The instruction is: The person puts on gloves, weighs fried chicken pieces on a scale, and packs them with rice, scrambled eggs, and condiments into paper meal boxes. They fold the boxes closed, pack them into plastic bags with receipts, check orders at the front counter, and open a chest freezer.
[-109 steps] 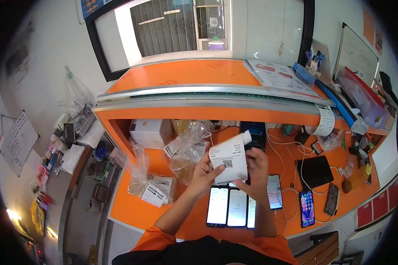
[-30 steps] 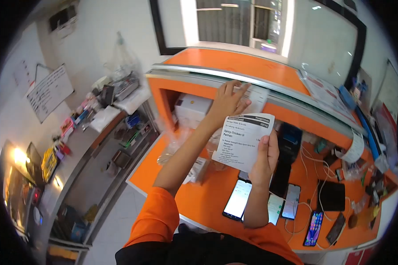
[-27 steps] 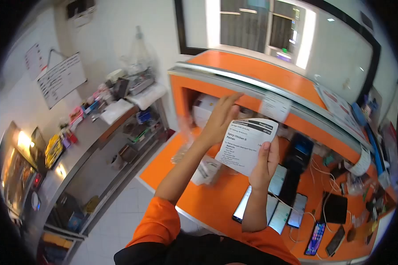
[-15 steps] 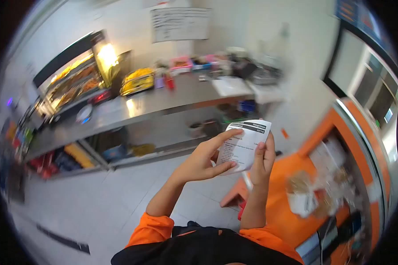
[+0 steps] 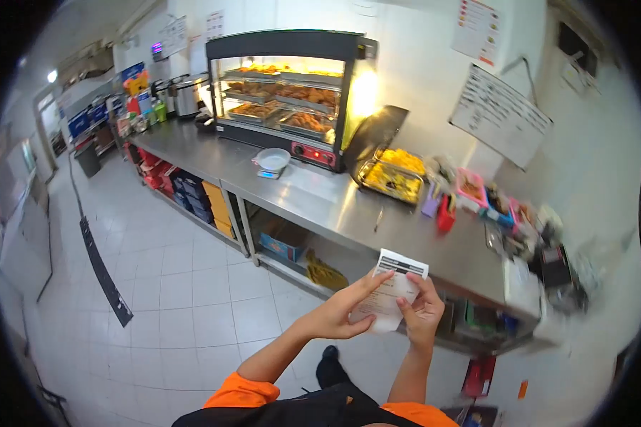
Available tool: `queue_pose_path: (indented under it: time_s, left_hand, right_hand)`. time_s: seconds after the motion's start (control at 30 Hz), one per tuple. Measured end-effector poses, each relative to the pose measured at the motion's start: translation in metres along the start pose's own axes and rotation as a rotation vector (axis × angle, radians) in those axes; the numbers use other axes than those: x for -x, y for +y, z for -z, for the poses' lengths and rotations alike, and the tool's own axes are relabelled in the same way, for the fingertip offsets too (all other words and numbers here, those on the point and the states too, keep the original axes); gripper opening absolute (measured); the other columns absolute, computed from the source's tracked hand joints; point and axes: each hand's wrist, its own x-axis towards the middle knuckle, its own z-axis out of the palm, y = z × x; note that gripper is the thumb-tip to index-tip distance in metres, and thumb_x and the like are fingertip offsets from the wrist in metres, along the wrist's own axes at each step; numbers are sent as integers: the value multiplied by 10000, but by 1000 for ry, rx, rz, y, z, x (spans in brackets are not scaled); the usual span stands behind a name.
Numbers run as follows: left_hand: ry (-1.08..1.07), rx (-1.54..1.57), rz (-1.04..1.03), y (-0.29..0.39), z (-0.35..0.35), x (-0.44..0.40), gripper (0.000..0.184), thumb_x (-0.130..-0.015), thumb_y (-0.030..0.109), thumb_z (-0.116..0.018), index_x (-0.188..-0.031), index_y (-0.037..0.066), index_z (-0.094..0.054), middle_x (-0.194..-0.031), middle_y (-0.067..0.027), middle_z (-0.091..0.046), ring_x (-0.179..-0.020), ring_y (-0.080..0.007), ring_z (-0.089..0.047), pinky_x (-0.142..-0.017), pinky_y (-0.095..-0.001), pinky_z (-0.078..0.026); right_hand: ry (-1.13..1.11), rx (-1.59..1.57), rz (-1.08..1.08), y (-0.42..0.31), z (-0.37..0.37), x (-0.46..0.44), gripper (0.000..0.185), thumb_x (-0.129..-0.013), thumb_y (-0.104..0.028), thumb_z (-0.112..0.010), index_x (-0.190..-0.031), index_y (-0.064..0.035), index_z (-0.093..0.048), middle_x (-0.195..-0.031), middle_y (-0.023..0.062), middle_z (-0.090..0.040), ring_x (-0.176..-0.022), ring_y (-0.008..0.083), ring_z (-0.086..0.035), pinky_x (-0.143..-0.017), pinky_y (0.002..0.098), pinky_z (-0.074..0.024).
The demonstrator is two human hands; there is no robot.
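Note:
A printed white paper slip (image 5: pixel 386 302) with a black band near its top is held in front of my body. My left hand (image 5: pixel 343 307) grips its left side, fingers and thumb on the paper. On the right edge, my right hand (image 5: pixel 421 310) pinches the same slip, its thumb over the print. Beyond the slip runs a steel counter (image 5: pixel 335 213). On it stand a lit glass warmer (image 5: pixel 281 96) with trays of fried food, a small scale with a white bowl (image 5: pixel 272 161), and metal trays of yellow items (image 5: pixel 395 175).
Farther right on the counter are a red container (image 5: pixel 446 213), a pink basket (image 5: pixel 470 186) and a white cloth or sheet (image 5: pixel 523 292). Below are shelves with a blue box (image 5: pixel 283 238). A black strip (image 5: pixel 103 274) lies on the tiled floor. A whiteboard (image 5: pixel 500 115) hangs on the wall.
The view has swung left from the orange desk with phones to the steel counter. A smaller slip near my left hand is no longer seen. Both hands now hold the printed slip, lower in view.

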Motion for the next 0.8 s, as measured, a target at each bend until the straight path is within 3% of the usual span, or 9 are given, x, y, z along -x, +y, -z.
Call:
queue_pose_path:
  time_s: [0.1, 0.2, 0.23, 0.3, 0.43, 0.5, 0.53, 0.63, 0.8]
  left_hand:
    - [84, -2, 137, -44, 34, -14, 732, -683, -36, -539, -1315, 37, -179, -1332, -145, -251, -1237, -257, -244, -989, -306, -218]
    - [373, 305, 266, -85, 58, -16, 765, -701, -40, -565, -1329, 62, -140, -1357, -116, -199, -1220, -238, -271, -963, -305, -267]
    - [410, 302, 325, -95, 70, -12, 793, -717, -38, -580, -1338, 99, -107, -1368, -96, -158, -1173, -227, -345, -889, -298, -364]
    - [624, 297, 407, -102, 96, -7, 786, -722, -39, -579, -1337, 113, -114, -1358, -97, -180, -1122, -226, -403, -833, -298, -408]
    - [1051, 83, 612, -157, 133, 61, 653, -730, -29, -567, -1282, 70, -232, -1297, -85, -282, -1013, -216, -488, -739, -279, -446]
    - [1213, -122, 761, -185, 139, 111, 561, -723, -8, -574, -1219, 56, -320, -1242, -89, -339, -942, -201, -517, -716, -268, -455]
    - [1304, -209, 837, -196, 139, 133, 528, -710, 0, -586, -1185, 52, -360, -1214, -94, -360, -899, -199, -534, -707, -263, -463]
    - [1457, -296, 994, -241, 135, 201, 469, -691, 7, -593, -1124, 43, -417, -1142, -100, -392, -854, -196, -533, -675, -263, -471]
    - [1501, -400, 1066, -287, 196, 211, 414, -691, 25, -592, -1081, 50, -455, -1109, -123, -393, -914, -201, -502, -647, -268, -480]
  right_hand:
    - [-140, -36, -107, 51, -13, -64, 396, -657, 100, -610, -1040, 29, -539, -1033, 89, -509, -997, 178, -472, -865, 283, -360]
    - [-442, -23, -101, 99, -42, -138, 383, -675, 103, -568, -1044, 2, -549, -1080, 118, -521, -1018, 194, -480, -880, 283, -355]
    - [-527, -38, -91, 115, -58, -160, 386, -679, 103, -556, -1048, -8, -550, -1071, 118, -525, -1014, 198, -484, -876, 280, -359]
    - [-697, 63, -172, 143, -87, -212, 429, -679, 108, -495, -1073, -55, -548, -1056, 124, -531, -1005, 197, -490, -848, 274, -383]
    - [-803, 243, 183, 220, -153, -365, 435, -620, -9, -493, -1048, -55, -556, -1041, 70, -550, -905, 155, -525, -777, 264, -413]
    - [-602, 375, 531, 254, -190, -453, 384, -612, -9, -490, -986, -43, -571, -965, 85, -581, -893, 197, -539, -767, 279, -421]
    - [-520, 366, 474, 271, -206, -500, 363, -614, -5, -484, -965, -35, -573, -955, 108, -585, -884, 237, -546, -774, 302, -424]
    - [-225, 579, 865, 315, -236, -652, 392, -587, 42, -553, -974, -25, -557, -957, 138, -574, -898, 269, -551, -799, 324, -427]
    - [150, 876, 761, 316, -263, -766, 486, -604, 4, -647, -1071, -32, -517, -1087, 169, -479, -1015, 308, -471, -875, 339, -378]
